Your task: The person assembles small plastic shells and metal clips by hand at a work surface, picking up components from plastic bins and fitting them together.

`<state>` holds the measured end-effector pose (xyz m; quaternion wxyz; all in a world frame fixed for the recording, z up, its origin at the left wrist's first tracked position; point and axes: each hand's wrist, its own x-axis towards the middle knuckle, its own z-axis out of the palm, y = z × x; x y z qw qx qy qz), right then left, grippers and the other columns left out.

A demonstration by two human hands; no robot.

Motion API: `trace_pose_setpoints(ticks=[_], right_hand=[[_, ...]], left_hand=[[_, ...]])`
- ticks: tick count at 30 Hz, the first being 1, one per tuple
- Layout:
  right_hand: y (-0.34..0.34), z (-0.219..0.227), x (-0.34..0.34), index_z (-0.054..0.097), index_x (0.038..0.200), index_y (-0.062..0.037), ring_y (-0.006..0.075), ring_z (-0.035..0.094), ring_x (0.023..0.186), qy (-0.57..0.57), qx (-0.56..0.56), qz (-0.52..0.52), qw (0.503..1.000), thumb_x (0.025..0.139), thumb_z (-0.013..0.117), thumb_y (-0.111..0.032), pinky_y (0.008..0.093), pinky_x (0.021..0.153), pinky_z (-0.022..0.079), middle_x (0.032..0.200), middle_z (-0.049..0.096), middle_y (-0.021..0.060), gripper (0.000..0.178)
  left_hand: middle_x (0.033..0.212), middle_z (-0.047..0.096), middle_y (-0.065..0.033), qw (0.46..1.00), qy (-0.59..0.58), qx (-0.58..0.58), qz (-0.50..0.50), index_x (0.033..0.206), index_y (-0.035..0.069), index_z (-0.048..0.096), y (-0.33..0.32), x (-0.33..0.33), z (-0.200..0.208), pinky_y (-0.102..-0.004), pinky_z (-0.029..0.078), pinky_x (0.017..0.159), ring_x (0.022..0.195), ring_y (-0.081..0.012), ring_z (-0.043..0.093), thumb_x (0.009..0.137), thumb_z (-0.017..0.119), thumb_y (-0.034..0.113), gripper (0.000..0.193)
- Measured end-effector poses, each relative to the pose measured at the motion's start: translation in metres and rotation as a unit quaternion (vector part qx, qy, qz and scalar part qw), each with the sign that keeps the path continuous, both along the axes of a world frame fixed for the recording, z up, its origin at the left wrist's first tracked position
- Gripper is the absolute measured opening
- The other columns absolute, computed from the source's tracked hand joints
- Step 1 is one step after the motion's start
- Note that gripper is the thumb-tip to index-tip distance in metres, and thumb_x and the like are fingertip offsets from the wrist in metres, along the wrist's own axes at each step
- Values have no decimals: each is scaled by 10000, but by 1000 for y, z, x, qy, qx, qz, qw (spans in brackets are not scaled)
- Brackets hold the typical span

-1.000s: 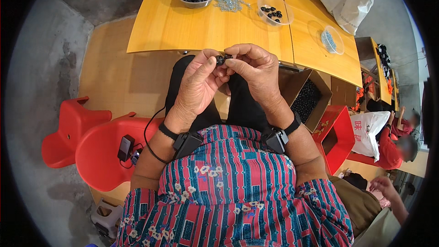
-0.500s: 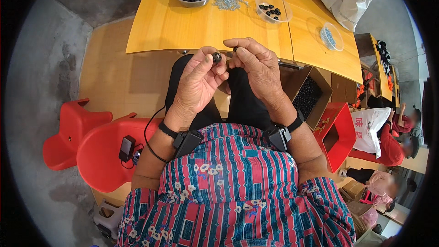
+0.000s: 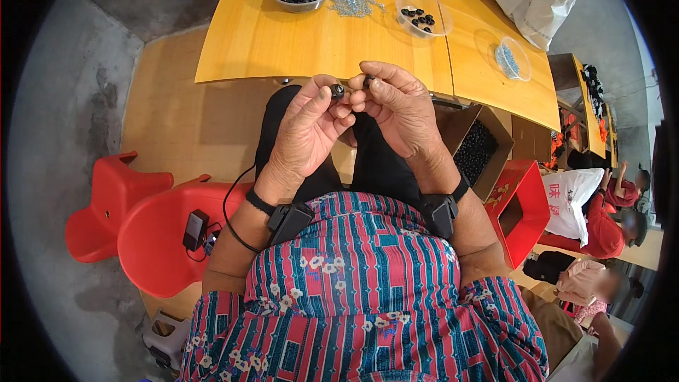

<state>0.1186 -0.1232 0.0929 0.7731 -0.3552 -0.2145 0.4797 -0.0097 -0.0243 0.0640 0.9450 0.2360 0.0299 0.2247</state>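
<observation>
Both my hands are over my lap, just in front of the table's near edge. Between thumb and fingertips, my left hand point(image 3: 305, 131) pinches a small black ring-like piece point(image 3: 337, 91), whose hole faces up with something pale inside. Close beside it, my right hand point(image 3: 402, 114) grips another small dark piece point(image 3: 368, 81), mostly covered by the thumb and forefinger. The fingertips of the two hands nearly meet; whether they touch is hard to make out.
On the yellow table point(image 3: 283, 49) are a bowl point(image 3: 300, 7) heaped with black pieces, loose clear bluish bits point(image 3: 351, 3), and two clear tubs. An open carton point(image 3: 498, 143) of black pieces and a red box point(image 3: 532, 205) stand right. Red chairs point(image 3: 166, 233) are left; people sit far right.
My right hand has turned slightly and its fingertips have shifted right and down, showing the dark piece more. The left hand is almost still. At far right, people have shifted.
</observation>
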Motion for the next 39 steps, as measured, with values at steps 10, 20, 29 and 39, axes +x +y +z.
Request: trace_pose_setpoints(ticks=[10, 20, 29, 39], right_hand=[[3, -8, -2, 590, 1027, 23, 192, 627, 776, 76, 52, 51, 994, 870, 573, -32, 321, 748, 543, 890, 635, 134, 167], [3, -9, -5, 604, 1017, 32, 166, 603, 716, 21, 17, 16, 1000, 836, 601, 8, 298, 682, 541, 831, 631, 113, 183], [2, 2, -9, 618, 995, 49, 145, 626, 676, -110, -12, -16, 994, 823, 600, 44, 248, 637, 541, 808, 652, 111, 173], [3, 5, -10, 627, 971, 51, 127, 621, 672, -173, -15, -24, 984, 825, 601, 47, 226, 620, 533, 787, 650, 98, 148]], left_hand=[[906, 582, -50, 1000, 17, 9, 6, 1017, 62, 526, 0, 0, 0, -255, 481, 749, 788, -105, 542, 921, 551, 190, 162], [934, 556, -79, 999, -12, 31, -6, 1078, 38, 491, 1, 0, -4, -260, 488, 778, 882, -183, 563, 943, 504, 206, 215], [871, 569, -45, 999, 6, 35, 2, 990, 55, 529, 1, -1, -4, -270, 489, 745, 808, -139, 559, 912, 568, 228, 193], [882, 571, -52, 998, -5, 60, 0, 1089, 56, 520, 1, -1, -7, -266, 477, 765, 826, -144, 551, 927, 546, 225, 236]])
